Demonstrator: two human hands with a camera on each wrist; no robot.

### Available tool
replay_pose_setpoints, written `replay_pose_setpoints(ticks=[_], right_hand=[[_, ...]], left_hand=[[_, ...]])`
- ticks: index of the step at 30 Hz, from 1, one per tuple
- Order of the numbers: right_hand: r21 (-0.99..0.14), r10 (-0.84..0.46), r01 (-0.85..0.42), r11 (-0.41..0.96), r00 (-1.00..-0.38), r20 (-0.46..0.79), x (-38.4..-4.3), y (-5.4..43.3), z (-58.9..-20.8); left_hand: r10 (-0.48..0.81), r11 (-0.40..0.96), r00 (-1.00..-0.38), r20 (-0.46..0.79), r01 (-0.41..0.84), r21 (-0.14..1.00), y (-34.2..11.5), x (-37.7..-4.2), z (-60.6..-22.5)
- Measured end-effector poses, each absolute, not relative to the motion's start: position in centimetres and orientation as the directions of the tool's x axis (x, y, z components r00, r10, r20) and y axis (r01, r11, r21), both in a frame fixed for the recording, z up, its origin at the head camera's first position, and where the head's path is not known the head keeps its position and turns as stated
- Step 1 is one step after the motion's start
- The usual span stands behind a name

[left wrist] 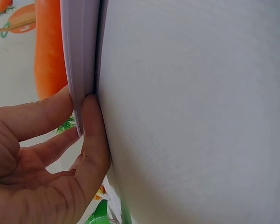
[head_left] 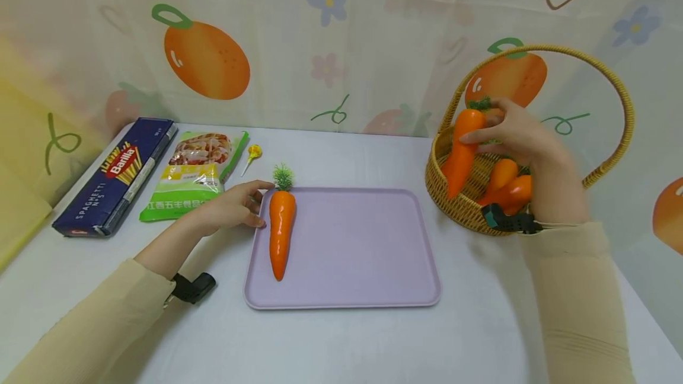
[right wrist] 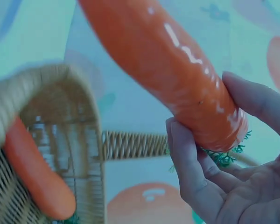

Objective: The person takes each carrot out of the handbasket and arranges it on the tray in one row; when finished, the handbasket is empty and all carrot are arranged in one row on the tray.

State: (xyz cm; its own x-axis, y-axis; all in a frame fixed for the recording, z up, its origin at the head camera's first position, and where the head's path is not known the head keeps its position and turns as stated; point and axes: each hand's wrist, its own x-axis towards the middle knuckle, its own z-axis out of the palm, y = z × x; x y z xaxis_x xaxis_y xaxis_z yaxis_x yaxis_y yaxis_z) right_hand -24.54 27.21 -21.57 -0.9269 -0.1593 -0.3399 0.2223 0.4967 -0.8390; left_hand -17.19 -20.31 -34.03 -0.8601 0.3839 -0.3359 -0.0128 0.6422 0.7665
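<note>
My right hand (head_left: 514,132) grips an orange carrot (head_left: 462,150) near its green leafy top, holding it tip down over the wicker basket (head_left: 464,212). The right wrist view shows thumb and fingers on either side of the carrot's thick end (right wrist: 177,79). More carrots (head_left: 501,176) lie inside the basket, partly hidden by my arm. At the lilac tray's (head_left: 352,248) upper left corner, my left hand (head_left: 235,209) pinches the rim, with the thumb on one side and a finger on the other (left wrist: 95,116). Another carrot (head_left: 281,224) lies lengthwise along the tray's left side.
Left of the tray are a blue spaghetti box (head_left: 117,176), a green food packet (head_left: 194,170) and a yellow lollipop (head_left: 254,151). The basket's tall arched handle (head_left: 624,99) rises around my right hand. A patterned cloth (head_left: 373,46) hangs behind the white table (head_left: 341,342).
</note>
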Motion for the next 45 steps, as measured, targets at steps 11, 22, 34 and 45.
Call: replay_pose_setpoints(ticks=[11,22,34,45], right_hand=[[-0.86,-0.193,0.176,0.479,-0.934,-0.299,-22.7,24.1,-22.1],[-0.875,-0.298,0.096,0.474,-0.918,-0.262,-21.8,21.6,-23.5],[-0.889,-0.354,0.074,0.451,-0.9,-0.255,-21.3,19.2,-24.4],[-0.924,-0.427,0.063,0.377,-0.873,-0.234,-21.0,16.9,-25.8]], left_hand=[[0.387,0.631,-0.856,-0.342,-0.024,0.775,-20.4,-17.2,-34.1],[0.379,0.637,-0.863,-0.335,-0.019,0.77,-20.4,-17.2,-34.3],[0.369,0.643,-0.869,-0.329,-0.017,0.766,-20.4,-17.1,-34.3],[0.367,0.644,-0.867,-0.336,-0.023,0.765,-20.3,-17.1,-34.2]])
